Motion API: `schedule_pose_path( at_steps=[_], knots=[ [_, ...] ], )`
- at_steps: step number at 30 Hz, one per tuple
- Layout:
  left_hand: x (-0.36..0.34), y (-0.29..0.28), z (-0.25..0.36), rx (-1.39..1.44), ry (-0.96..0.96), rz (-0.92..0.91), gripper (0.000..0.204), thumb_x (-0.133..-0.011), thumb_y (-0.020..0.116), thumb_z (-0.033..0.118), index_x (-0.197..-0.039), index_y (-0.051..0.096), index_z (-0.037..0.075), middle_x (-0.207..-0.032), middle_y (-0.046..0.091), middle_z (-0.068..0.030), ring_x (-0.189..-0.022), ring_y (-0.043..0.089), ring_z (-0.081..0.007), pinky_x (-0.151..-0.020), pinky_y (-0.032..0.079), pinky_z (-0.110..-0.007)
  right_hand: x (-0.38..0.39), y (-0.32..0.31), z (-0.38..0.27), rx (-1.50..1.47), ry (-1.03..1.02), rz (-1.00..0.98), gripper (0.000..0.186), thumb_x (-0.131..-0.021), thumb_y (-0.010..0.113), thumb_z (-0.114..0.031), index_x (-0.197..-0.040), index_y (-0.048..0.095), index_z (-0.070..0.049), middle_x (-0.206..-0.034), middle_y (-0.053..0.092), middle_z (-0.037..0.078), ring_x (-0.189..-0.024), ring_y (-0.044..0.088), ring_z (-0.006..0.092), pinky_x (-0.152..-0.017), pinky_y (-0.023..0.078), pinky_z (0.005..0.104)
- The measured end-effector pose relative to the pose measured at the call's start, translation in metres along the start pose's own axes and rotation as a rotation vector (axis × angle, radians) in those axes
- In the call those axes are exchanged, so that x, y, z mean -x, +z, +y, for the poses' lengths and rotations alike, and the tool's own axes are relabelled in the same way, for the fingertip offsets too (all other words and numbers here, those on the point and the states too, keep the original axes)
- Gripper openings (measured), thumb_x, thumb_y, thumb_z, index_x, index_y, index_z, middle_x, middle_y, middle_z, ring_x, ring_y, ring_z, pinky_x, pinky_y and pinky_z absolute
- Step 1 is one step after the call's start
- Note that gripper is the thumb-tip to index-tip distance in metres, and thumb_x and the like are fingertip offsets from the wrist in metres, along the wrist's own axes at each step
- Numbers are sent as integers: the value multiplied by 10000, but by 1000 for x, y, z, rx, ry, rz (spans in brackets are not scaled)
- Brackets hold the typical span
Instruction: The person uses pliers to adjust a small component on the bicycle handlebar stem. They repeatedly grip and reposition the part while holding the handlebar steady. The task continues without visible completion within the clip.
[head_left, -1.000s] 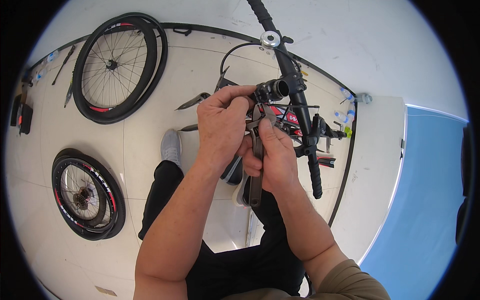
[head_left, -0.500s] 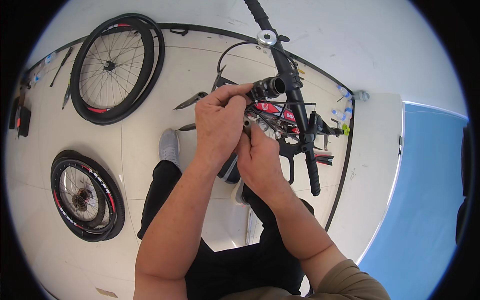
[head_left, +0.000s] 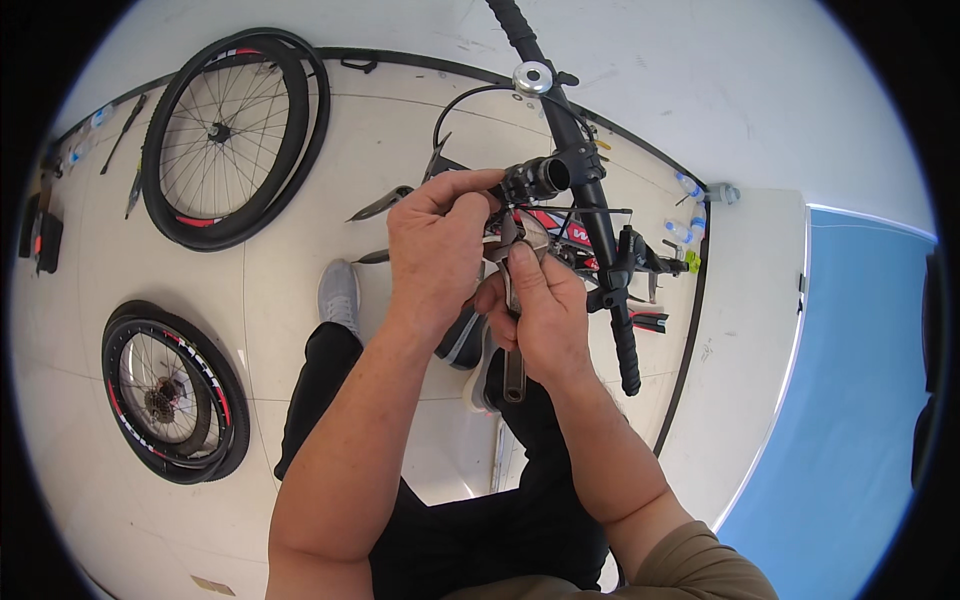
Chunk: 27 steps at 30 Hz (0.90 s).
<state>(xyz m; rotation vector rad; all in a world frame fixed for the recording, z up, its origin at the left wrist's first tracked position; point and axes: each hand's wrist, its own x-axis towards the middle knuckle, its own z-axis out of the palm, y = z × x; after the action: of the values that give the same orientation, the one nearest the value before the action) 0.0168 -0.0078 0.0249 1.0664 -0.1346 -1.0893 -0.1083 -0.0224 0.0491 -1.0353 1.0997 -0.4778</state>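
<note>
In front of me stands a bicycle frame with black handlebars (head_left: 592, 195) and a round silver bell (head_left: 533, 77). My left hand (head_left: 437, 250) is closed beside a black ringed tube (head_left: 538, 179) near the middle of the handlebars. Its index fingertip touches that tube; what its other fingers grip is hidden. Gripped by my right hand (head_left: 548, 315) is a metal adjustable wrench (head_left: 514, 375). The handle points down toward me, and the jaw end reaches up near my left fingers. Whether the jaws touch a bike part cannot be made out.
Two spoked wheels with tyres lie on the floor at left, a far wheel (head_left: 218, 130) and a near wheel (head_left: 160, 390). Small plastic bottles (head_left: 680, 230) lie by the right wall. Long tools (head_left: 123, 133) and a dark case (head_left: 45, 235) are at far left.
The wrench now shows in my right hand, which has shifted slightly right and turned. My left hand has barely moved.
</note>
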Motion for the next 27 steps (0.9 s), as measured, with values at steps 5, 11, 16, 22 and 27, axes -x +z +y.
schedule_pose_path(
  at_steps=[5, 11, 16, 22, 27],
  knots=[
    [0, -1, 0, -20, -13, 2, 280, -866, 529, -7, -1066, 723, -32, -903, 690, -75, -850, 644, -140, -811, 539, -277, -4, -1, 0, -46, 42, -10, 323, -1076, 465, -290, -1059, 597, 5, -728, 644, 124, -440, 438, 71, -394, 331, 239],
    [0, -1, 0, -23, 3, -4, 274, -872, 531, -8, -1066, 723, -31, -908, 693, -79, -849, 649, -142, -832, 545, -284, -7, 1, 4, 48, -38, -3, 336, -1075, 468, -299, -1047, 596, 11, -717, 645, 103, -454, 453, 63, -405, 350, 240],
    [-1, -2, -1, -22, -2, -9, 270, -874, 532, -8, -1063, 723, -29, -909, 694, -81, -852, 650, -142, -841, 547, -287, -8, 4, 8, 191, -126, 61, 319, -1075, 472, -279, -1048, 595, 15, -704, 647, 72, -493, 473, 59, -436, 367, 233],
    [-2, -3, -2, -27, -11, -5, 269, -872, 535, -7, -1061, 725, -25, -891, 690, -75, -843, 649, -141, -826, 544, -283, -13, 5, 22, 311, -269, 122, 295, -1077, 469, -265, -1036, 590, 1, -696, 642, 58, -490, 457, 47, -427, 339, 214],
    [-1, -2, 0, 0, -23, -3, 271, -870, 536, -8, -1061, 727, -24, -882, 689, -71, -828, 642, -134, -814, 542, -277, -11, 6, 17, 282, -173, 115, 296, -1071, 478, -254, -1068, 591, 20, -711, 658, 52, -550, 503, 56, -499, 413, 242]
  ],
)
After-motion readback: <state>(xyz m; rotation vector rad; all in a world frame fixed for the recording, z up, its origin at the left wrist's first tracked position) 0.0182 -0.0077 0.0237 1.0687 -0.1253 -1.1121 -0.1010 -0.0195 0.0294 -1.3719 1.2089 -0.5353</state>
